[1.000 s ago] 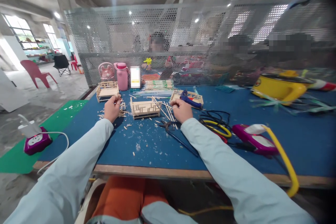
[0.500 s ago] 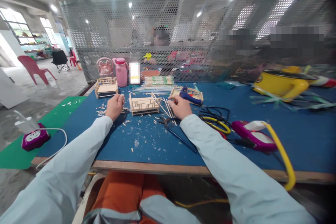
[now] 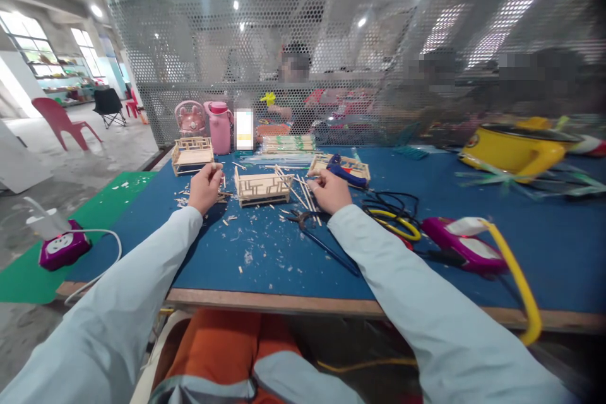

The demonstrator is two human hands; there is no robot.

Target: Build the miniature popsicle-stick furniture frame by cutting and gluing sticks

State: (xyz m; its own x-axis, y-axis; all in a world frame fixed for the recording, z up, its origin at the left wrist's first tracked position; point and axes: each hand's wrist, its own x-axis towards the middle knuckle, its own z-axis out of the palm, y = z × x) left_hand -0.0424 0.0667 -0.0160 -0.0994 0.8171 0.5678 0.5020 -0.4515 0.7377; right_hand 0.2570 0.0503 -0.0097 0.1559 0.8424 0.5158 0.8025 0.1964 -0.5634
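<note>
A: Left hand (image 3: 205,186)?
B: Closed, pinching a short stick (image 3: 216,166) between thumb and fingertips, raised just over the scraps left of the frame (image 3: 262,187).
A: Right hand (image 3: 331,192)?
B: Curled, knuckles up, fingertips on the loose sticks (image 3: 303,192) lying on the table (image 3: 265,265). Whether it actually grips one, cannot tell.
A: Frame location, axis?
B: Between both hands, on the table, upright; long axis runs left-right across the view. Loose sticks mostly point away from the person, fanned slightly.
A: Handling?
B: Likely very light, thin wood, stiff but snaps easily; the frame looks fragile. Best taken by the bottom rails, not the slats. Single sticks: pinch mid-length.
A: Nearby?
B: Pliers (image 3: 303,219) just beside the right wrist, glue gun (image 3: 343,172) behind the hand.
</note>
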